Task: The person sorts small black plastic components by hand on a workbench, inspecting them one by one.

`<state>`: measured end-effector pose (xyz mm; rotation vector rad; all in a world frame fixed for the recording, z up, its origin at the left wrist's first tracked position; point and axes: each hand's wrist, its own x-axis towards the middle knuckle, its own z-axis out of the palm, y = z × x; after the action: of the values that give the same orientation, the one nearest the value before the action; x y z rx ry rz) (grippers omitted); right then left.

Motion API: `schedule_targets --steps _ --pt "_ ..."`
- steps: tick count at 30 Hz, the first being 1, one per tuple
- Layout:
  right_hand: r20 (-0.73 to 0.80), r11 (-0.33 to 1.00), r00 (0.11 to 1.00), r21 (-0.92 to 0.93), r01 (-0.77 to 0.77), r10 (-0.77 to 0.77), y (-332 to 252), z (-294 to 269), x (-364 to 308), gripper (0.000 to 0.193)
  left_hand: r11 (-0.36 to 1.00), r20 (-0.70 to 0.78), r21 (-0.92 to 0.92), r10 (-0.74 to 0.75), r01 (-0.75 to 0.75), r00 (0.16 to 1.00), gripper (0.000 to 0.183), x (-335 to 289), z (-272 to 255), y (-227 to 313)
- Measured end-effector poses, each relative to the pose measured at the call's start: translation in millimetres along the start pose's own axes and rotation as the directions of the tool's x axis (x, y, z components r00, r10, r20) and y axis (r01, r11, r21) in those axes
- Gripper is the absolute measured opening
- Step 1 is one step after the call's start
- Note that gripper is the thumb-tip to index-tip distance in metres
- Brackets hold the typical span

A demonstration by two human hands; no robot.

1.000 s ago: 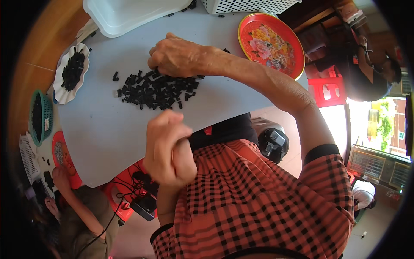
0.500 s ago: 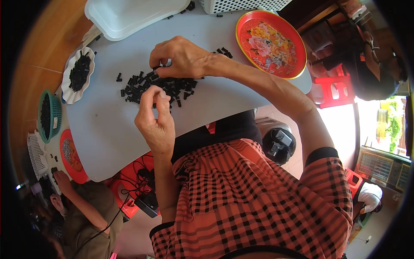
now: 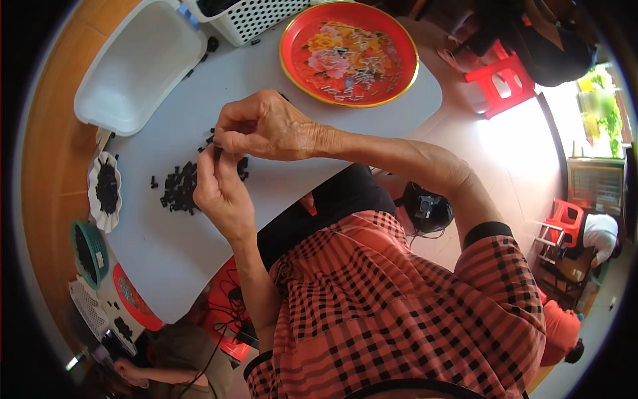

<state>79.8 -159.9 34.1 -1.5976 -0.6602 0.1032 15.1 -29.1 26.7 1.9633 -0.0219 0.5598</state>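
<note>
Over a loose pile of black pieces (image 3: 178,189) on the pale counter (image 3: 159,256), the left hand (image 3: 227,199) and the right hand (image 3: 271,130) meet fingertip to fingertip. The left fingers look closed around a small dark piece (image 3: 218,153), mostly hidden between the hands; the right thumb and forefinger are pinched together just above it, and whether they grip something too I cannot tell. I judge the step in hand to be fine two-handed work on that one piece, raised off the pile. The next move seems to call for a steady left pinch and small, precise motions of the right fingers, so that nothing slips back among the others. Beyond the right hand sits a red floral tray (image 3: 407,66) with tiny metallic pins (image 3: 362,66); well off to the left, a white scalloped dish (image 3: 106,225) bears more black pieces.
</note>
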Motion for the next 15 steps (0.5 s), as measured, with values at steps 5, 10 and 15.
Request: schedule_targets --steps 5,10,15 --pt "-0.126 0.881 0.985 -0.471 0.048 -0.121 6.0 -66.6 -3.0 0.016 0.97 0.219 -0.105 -0.192 0.218 0.957 0.032 -3.0 5.5 0.9" --pt "0.117 0.453 0.977 -0.872 0.186 -0.177 32.0 -141.7 -8.3 0.011 0.881 0.286 -0.388 -0.165 0.272 0.944 0.033 -15.9 17.8 -4.9" --pt "0.291 0.273 0.908 -0.886 0.375 -0.302 54.4 -146.3 -7.2 0.013 0.897 0.376 -0.316 -0.182 0.31 0.909 0.025 -19.4 28.7 3.4"
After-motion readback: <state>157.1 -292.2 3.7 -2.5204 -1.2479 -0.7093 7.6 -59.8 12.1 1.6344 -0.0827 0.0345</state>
